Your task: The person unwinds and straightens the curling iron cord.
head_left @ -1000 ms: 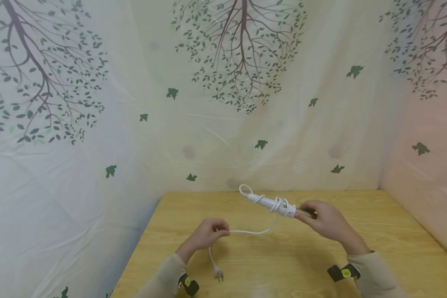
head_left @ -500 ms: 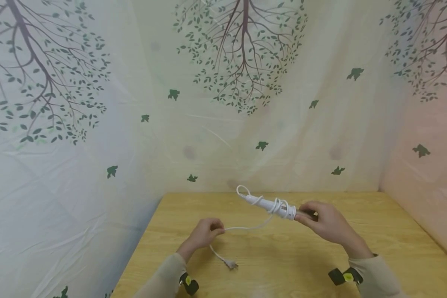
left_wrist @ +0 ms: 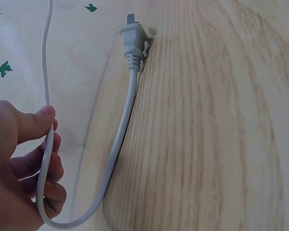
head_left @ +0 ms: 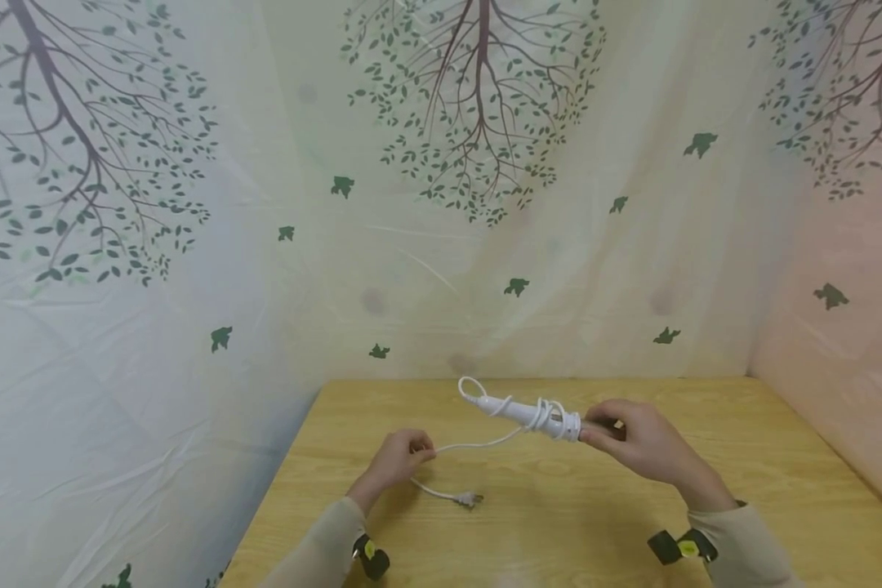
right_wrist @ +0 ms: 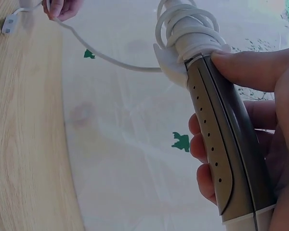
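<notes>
My right hand grips a white and brown hair straightener by its brown end, holding it above the table. In the right wrist view the thumb presses near where the brown, dotted casing meets the white part. Several turns of the white cord wrap the white handle. On the left, my left hand pinches the cord's free stretch between thumb and fingers. Past those fingers, the cord bends round to a two-pin plug, which lies on or just over the wood.
A light wooden table lies under both hands. Its back edge meets a pale cloth backdrop printed with trees and leaves. More cloth hangs at the left and right sides. Dark straps sit at both wrists.
The straightener's white end has dipped and shifted slightly left. My left hand has drawn a little left with the cord, which is straighter. The plug has swung up and right.
</notes>
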A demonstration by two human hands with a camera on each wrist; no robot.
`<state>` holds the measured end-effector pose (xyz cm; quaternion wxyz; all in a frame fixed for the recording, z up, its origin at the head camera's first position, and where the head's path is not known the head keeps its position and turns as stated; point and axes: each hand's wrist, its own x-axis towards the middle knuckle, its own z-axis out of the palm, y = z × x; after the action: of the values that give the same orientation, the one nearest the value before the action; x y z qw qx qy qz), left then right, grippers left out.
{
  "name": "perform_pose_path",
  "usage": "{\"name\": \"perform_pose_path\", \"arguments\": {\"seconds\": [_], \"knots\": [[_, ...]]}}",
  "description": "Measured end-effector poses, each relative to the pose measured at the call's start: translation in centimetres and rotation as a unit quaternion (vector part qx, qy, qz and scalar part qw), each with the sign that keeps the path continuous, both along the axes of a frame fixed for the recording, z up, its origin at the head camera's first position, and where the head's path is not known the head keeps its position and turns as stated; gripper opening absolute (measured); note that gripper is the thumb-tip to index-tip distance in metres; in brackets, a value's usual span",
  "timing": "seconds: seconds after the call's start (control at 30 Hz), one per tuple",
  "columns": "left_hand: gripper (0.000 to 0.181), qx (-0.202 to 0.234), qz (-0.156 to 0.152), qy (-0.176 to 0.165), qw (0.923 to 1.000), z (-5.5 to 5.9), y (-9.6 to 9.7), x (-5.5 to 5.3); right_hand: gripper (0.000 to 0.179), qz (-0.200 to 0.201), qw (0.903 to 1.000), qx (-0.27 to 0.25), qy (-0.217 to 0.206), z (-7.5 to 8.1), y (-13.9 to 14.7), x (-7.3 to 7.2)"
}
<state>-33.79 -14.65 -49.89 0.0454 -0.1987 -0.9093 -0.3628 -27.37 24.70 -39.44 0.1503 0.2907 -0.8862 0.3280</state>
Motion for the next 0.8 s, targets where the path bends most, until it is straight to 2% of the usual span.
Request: {"name": "perform_pose_path", "arguments": {"seconds": [0.23, 0.37, 0.6, 0.8], "knots": [[0.009, 0.038, 0.032, -0.029, 0.9984, 0.1, -0.3, -0.5, 0.006, 0.033, 0.9992, -0.018, 0.013, -0.3, 0.0, 0.2], [0.009, 0.052, 0.044, -0.023, 0.9974, 0.1, -0.6, -0.7, 0.008, 0.057, 0.9978, -0.029, 0.015, -0.5, -0.1, 0.3], [0.008, 0.065, 0.069, -0.008, 0.9954, -0.4, -1.1, -1.0, 0.007, 0.090, 0.9951, -0.031, -0.027, -1.3, -0.2, 0.3], [0.008, 0.079, 0.080, -0.009, 0.9936, -0.2, -1.4, -1.1, 0.008, 0.109, 0.9917, -0.027, -0.062, -1.9, -0.2, 0.3]]}}
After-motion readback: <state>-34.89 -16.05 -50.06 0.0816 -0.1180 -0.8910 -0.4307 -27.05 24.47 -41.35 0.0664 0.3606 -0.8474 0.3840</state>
